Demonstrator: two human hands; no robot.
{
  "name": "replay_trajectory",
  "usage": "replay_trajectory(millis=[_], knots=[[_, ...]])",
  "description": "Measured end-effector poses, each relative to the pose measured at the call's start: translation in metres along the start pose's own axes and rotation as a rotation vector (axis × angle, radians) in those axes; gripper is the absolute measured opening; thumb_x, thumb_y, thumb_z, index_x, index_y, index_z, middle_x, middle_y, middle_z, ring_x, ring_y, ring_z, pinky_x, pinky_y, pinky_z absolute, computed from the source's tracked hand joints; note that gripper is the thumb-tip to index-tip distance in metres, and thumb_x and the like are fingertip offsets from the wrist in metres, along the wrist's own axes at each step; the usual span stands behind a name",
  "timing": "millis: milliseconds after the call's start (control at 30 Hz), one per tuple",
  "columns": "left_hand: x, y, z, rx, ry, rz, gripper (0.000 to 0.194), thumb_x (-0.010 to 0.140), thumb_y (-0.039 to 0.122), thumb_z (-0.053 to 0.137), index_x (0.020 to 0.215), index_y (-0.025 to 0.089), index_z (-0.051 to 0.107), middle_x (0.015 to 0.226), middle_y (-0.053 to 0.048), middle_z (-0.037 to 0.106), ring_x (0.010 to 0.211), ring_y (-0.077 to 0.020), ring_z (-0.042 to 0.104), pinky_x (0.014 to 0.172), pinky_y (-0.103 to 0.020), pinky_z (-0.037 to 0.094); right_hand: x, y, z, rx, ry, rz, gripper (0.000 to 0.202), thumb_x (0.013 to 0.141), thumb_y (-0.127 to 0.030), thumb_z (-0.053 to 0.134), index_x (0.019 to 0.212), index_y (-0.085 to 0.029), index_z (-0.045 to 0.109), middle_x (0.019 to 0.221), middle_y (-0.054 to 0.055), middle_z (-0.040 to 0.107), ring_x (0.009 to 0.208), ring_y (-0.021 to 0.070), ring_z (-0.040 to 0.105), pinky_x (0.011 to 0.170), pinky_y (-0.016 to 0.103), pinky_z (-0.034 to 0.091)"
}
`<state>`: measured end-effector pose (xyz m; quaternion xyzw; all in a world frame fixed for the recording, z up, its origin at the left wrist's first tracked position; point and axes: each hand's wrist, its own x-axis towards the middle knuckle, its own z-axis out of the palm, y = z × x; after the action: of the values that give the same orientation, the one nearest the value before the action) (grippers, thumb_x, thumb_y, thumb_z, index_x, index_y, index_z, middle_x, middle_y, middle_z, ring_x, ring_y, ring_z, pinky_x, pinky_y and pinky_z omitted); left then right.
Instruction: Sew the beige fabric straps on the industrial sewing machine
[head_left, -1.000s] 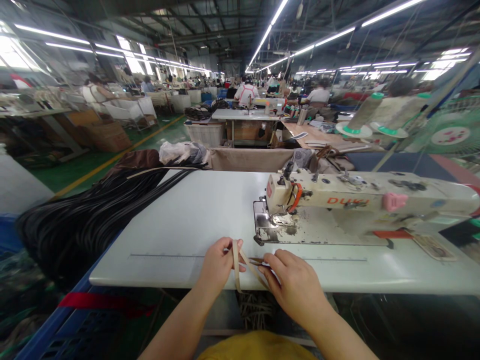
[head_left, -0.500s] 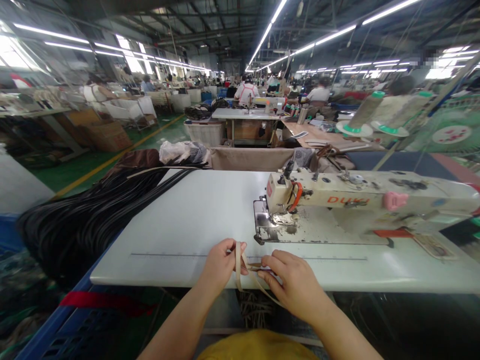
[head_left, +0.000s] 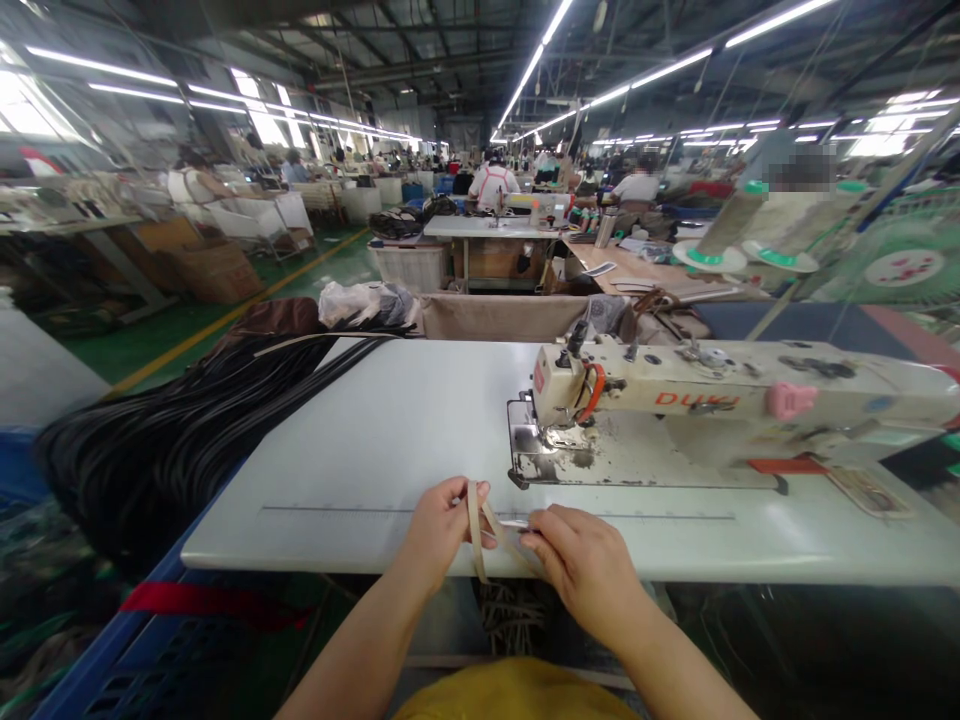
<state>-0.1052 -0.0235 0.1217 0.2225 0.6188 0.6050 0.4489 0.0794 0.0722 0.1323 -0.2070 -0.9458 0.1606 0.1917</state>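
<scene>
My left hand and my right hand meet at the front edge of the white sewing table. Between them they pinch a thin beige strap, folded into a loop that stands up by my left thumb and hangs down over the table edge. The cream sewing machine stands just behind my right hand, its needle plate a short way beyond my fingers.
A thick bundle of black straps lies over the table's left side and spills down. More beige straps hang under the table edge. A blue crate sits low left. Thread cones and other workers' stations fill the background.
My right hand has slid slightly left along the strap toward my left hand, and the loop between them has tightened a little. My left hand has barely moved.
</scene>
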Motion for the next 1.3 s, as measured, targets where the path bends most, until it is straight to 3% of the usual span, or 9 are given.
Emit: replay_trajectory(millis=[133, 200, 267, 333, 433, 567, 767, 967, 1300], knots=[[-0.001, -0.003, -0.002, -0.072, -0.035, 0.014, 0.057, 0.072, 0.072, 0.08, 0.073, 0.017, 0.066, 0.063, -0.004, 0.07, 0.055, -0.0177, 0.068, 0.056, -0.028, 0.058, 0.005, 0.001, 0.0, 0.444, -0.07, 0.268, 0.027, 0.098, -0.046, 0.058, 0.11, -0.023, 0.066, 0.09, 0.003, 0.072, 0.08, 0.0219, 0.064, 0.072, 0.032, 0.047], [-0.001, -0.005, -0.003, -0.111, -0.058, 0.03, 0.055, 0.075, 0.07, 0.08, 0.08, 0.016, 0.07, 0.065, -0.004, 0.071, 0.054, -0.0168, 0.067, 0.054, -0.027, 0.057, 0.009, 0.0, 0.002, 0.673, -0.158, 0.292, 0.036, 0.091, -0.048, 0.068, 0.117, -0.024, 0.065, 0.099, 0.003, 0.072, 0.086, 0.0217, 0.064, 0.076, 0.032, 0.049], [-0.001, -0.006, -0.005, -0.152, -0.079, 0.036, 0.054, 0.078, 0.068, 0.08, 0.088, 0.015, 0.074, 0.068, -0.004, 0.071, 0.053, -0.0158, 0.065, 0.053, -0.026, 0.055, 0.011, -0.001, 0.004, 0.808, -0.243, 0.258, 0.031, 0.088, -0.051, 0.069, 0.1, -0.022, 0.068, 0.086, -0.001, 0.065, 0.077, 0.0182, 0.058, 0.07, 0.029, 0.045], [-0.002, -0.006, -0.007, -0.194, -0.094, 0.04, 0.053, 0.078, 0.066, 0.081, 0.09, 0.014, 0.076, 0.071, -0.006, 0.072, 0.057, -0.0157, 0.066, 0.053, -0.025, 0.053, 0.012, -0.001, 0.007, 0.838, -0.267, 0.237, 0.037, 0.088, -0.055, 0.067, 0.074, -0.021, 0.058, 0.068, -0.006, 0.046, 0.065, 0.0138, 0.043, 0.06, 0.027, 0.035], [-0.002, -0.005, -0.01, -0.274, -0.088, 0.08, 0.049, 0.079, 0.062, 0.083, 0.085, 0.014, 0.076, 0.067, -0.004, 0.067, 0.061, -0.0134, 0.063, 0.054, -0.021, 0.048, 0.011, 0.0, 0.009, 0.803, -0.182, 0.243, 0.046, 0.087, -0.056, 0.066, 0.065, -0.023, 0.044, 0.065, -0.008, 0.032, 0.062, 0.0124, 0.033, 0.057, 0.027, 0.027], [-0.003, -0.002, -0.014, -0.379, -0.068, 0.109, 0.042, 0.081, 0.056, 0.085, 0.081, 0.016, 0.071, 0.054, 0.003, 0.053, 0.05, -0.0075, 0.046, 0.048, -0.019, 0.037, 0.008, 0.0, 0.002, 0.761, -0.137, 0.219, 0.044, 0.091, -0.049, 0.064, 0.062, -0.023, 0.043, 0.063, -0.008, 0.033, 0.06, 0.0127, 0.033, 0.057, 0.028, 0.027], [-0.004, 0.001, -0.019, -0.435, -0.093, 0.19, 0.037, 0.088, 0.053, 0.08, 0.086, 0.018, 0.069, 0.071, 0.001, 0.059, 0.052, -0.0073, 0.046, 0.048, -0.02, 0.032, 0.004, -0.007, -0.02, 0.796, -0.474, -0.005, 0.034, 0.092, -0.045, 0.069, 0.069, -0.021, 0.065, 0.065, -0.004, 0.055, 0.063, 0.0135, 0.05, 0.063, 0.027, 0.038], [-0.008, 0.001, -0.016, -0.517, -0.193, 0.242, 0.04, 0.088, 0.052, 0.081, 0.078, 0.016, 0.066, 0.078, -0.001, 0.058, 0.06, -0.0073, 0.044, 0.057, -0.02, 0.035, 0.009, -0.011, -0.018, 0.547, -0.082, 0.149, 0.023, 0.098, -0.045, 0.06, 0.1, -0.022, 0.066, 0.088, 0.003, 0.067, 0.08, 0.0203, 0.06, 0.071, 0.031, 0.046], [-0.014, 0.002, -0.01, -0.768, -0.387, 0.215, 0.033, 0.095, 0.041, 0.077, 0.078, 0.017, 0.061, 0.076, 0.001, 0.053, 0.066, -0.0087, 0.045, 0.061, -0.017, 0.04, 0.019, -0.026, -0.014, 0.2, 0.003, -0.008, 0.01, 0.102, -0.031, 0.056, 0.097, -0.023, 0.06, 0.091, 0.006, 0.065, 0.083, 0.024, 0.06, 0.071, 0.035, 0.044]])
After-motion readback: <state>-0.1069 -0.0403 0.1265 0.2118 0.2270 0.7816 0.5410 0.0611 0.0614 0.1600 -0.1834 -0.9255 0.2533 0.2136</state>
